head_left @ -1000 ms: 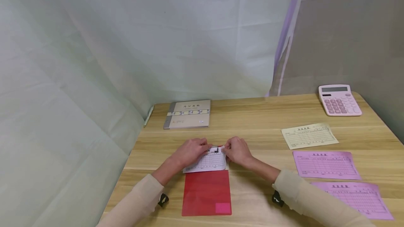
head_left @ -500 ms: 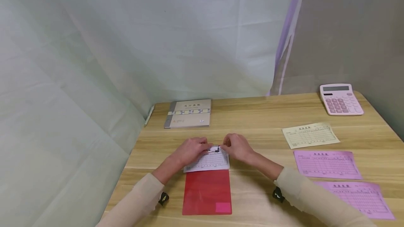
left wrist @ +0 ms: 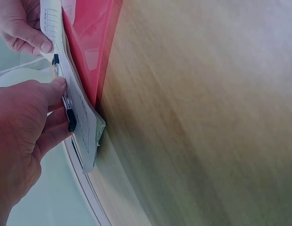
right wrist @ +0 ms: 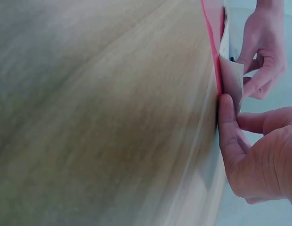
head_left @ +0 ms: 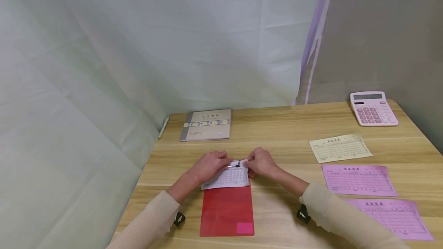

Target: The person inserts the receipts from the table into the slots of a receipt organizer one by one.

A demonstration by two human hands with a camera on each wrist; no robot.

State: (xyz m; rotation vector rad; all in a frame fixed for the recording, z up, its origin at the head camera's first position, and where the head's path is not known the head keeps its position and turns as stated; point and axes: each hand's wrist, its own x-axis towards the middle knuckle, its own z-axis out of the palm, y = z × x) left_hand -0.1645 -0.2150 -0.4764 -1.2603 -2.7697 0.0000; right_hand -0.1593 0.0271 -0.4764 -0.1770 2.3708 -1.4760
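Left hand is gripping the metal clip of the red clipboard, as I see from the head view, and right hand is pinching the white slips lying on the clipboard's far end. Left wrist view shows me the same hand closed around the clip. Right wrist view shows me the slips' corner, pinched just beside the clipboard's edge.

White ptd slips, grid-ruled, stacked, lie crosswise over top end of red folder, nearest edge slightly tilted. Folder flat on worktop, lower part exposed, w/ pink rect. label at btm R corner. Metal clip w/ black ends along slips' top edge; L grip pinches it. R grip pinches slips' R edge, sheet bent up there.
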